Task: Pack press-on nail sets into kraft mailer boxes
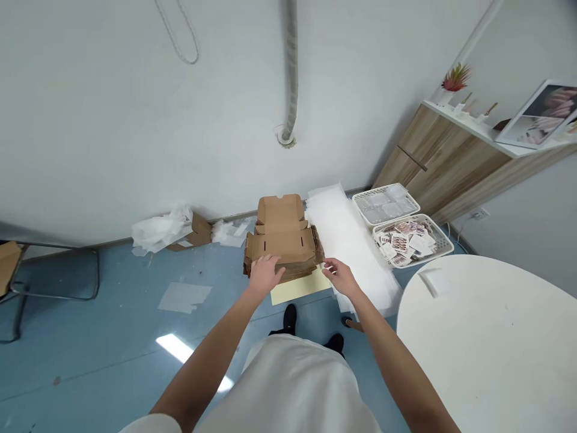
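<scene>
A stack of flattened brown cardboard boxes [283, 245] lies in front of me, its top piece spread out with the lid panel toward the wall. My left hand [265, 275] rests on the near left edge of the stack, fingers forward and thumb apart. At the near right corner is my right hand [341, 276], its fingers slightly bent and the thumb apart from them; whether it touches the cardboard I cannot tell. Under the near side of the stack a pale yellow sheet [293, 291] shows. White packing sheets [349, 240] are piled just right of the stack.
Two white baskets stand at the right, one with clear packets [388, 204], the other with printed cards [408, 242]. A round white table [487, 337] is near my right arm. Loose plastic wrap [162, 231] lies by the wall, and a chair frame [58, 294] stands left.
</scene>
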`<state>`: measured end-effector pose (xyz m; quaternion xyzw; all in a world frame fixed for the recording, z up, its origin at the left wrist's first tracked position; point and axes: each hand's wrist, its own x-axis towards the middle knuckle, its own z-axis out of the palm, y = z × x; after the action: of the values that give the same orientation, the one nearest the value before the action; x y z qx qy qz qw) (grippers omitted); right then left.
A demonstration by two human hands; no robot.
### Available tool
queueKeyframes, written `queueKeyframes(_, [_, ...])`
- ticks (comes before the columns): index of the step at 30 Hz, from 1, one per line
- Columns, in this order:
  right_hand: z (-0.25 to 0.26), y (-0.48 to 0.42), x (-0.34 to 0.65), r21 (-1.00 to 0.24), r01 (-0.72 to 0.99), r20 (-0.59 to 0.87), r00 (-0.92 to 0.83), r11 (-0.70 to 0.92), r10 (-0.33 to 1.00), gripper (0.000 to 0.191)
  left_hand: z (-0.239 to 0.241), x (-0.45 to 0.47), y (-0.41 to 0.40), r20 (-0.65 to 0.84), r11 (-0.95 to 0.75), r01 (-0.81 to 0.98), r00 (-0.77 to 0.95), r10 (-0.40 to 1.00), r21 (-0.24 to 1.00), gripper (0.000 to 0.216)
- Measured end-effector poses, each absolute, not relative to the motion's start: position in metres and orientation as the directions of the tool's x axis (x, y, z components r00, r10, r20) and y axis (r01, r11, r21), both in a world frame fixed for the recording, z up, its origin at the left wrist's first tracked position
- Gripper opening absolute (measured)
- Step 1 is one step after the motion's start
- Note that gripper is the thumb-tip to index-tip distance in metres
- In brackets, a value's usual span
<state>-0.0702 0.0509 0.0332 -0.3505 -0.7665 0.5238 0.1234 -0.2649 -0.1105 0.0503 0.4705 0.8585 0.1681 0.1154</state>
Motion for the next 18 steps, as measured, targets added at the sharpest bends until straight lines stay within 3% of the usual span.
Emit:
queueKeyframes(7, [0.044,0.035,-0.111,-0.856,0.462,-0.180,-0.685,0.230,0.706,0.032,0.035,-0.296,-0.096,-0.125,0.416,0.802,-0.404,0.906,0.429,0.029])
queueKeyframes(18, [0.053,0.041,-0.125,-0.841,0.463,-0.107,-0.649,0.279,0.754,0.031,0.029,-0.324,-0.092,-0.227,0.379,0.635,-0.310,0.923,0.673,0.028])
